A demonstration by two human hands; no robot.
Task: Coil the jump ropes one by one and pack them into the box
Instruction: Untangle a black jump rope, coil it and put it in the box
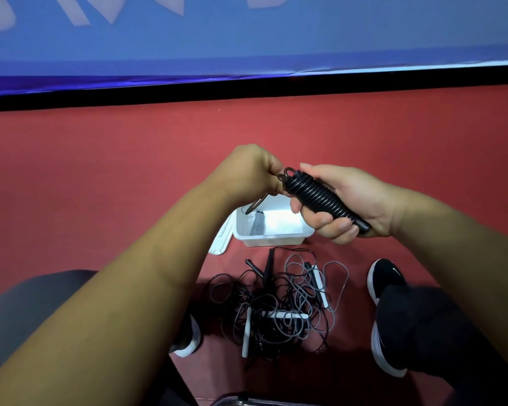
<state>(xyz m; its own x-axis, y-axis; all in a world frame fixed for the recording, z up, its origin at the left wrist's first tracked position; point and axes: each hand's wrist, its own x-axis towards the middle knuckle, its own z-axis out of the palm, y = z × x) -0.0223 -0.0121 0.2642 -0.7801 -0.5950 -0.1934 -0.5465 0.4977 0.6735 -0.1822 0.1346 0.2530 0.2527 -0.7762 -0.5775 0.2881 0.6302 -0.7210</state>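
I am late in the coiling step for one rope. My right hand (346, 197) has its grip closed round the black plastic jump rope, wound in tight turns about its handles (320, 197). I hold it in the air above the white rectangular plastic box (276, 241). My left hand (247, 171) pinches the cord at the top end of the bundle, and a short loop hangs below it. As I judge it, the next move is to tuck that loose tail under a turn so the coil holds, then lower it into the box beside the grey coiled rope (257, 225) already lying there. The tangled heap of black and grey ropes with white handles (282, 300) waits on the red floor (100, 171) between my shoes, so several ropes remain.
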